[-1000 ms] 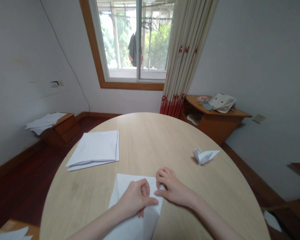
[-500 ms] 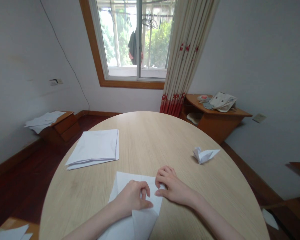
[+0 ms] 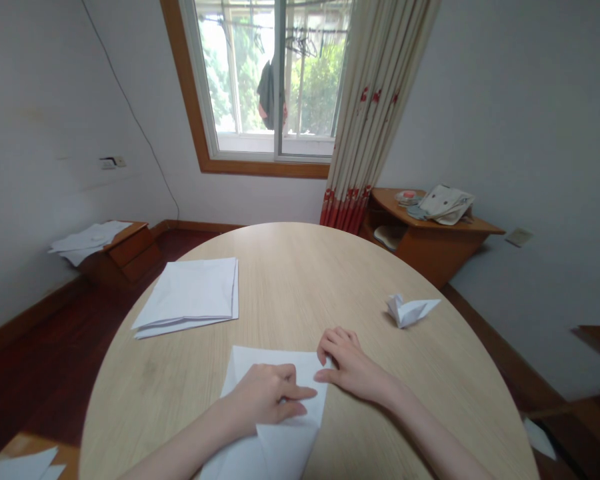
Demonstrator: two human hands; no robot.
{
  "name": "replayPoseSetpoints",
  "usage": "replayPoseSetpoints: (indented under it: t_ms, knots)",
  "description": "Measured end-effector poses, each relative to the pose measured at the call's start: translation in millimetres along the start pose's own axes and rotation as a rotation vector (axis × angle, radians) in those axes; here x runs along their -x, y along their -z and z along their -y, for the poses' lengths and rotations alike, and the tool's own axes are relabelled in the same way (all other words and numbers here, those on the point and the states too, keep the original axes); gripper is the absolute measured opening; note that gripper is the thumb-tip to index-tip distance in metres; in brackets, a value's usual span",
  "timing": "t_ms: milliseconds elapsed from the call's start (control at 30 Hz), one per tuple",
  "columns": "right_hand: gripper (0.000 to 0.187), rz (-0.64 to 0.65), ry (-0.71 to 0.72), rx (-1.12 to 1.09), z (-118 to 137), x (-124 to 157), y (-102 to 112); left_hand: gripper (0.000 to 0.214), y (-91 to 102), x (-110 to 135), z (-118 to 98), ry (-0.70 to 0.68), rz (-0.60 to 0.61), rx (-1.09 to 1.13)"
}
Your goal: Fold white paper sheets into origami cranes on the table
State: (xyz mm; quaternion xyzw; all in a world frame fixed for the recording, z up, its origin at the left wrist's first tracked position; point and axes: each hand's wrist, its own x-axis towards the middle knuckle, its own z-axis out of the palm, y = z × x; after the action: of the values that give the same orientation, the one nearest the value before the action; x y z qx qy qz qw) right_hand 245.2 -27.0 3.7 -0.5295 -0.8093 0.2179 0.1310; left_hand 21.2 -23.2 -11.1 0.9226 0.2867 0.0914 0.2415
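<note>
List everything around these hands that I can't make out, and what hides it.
All in the head view:
- White sheet: near end cut off by the bottom edge; part of its middle hidden by the left hand.
- Its far right corner: partly hidden by the right hand.
- Paper stack: layers too fine to count.
- Table: near edge cut off below.

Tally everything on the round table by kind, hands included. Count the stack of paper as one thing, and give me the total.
Hands: 2 (left hand, right hand)
Partly folded paper: 1
Stack of paper: 1
Folded paper figure: 1
Total: 5
</note>
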Motion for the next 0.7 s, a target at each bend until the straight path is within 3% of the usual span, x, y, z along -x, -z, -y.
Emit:
replayPoseSetpoints:
  t_ms: [567, 700]
  knots:
    - [0.012, -0.104, -0.014, -0.026, -18, -3, 6, 0.029, 1.4, 2, -6, -0.031, 0.047, -0.145]
    - [0.011, -0.150, -0.024, 0.068, -23, -4, 7, 0.027, 0.0, 3, -6, -0.050, 0.027, -0.194]
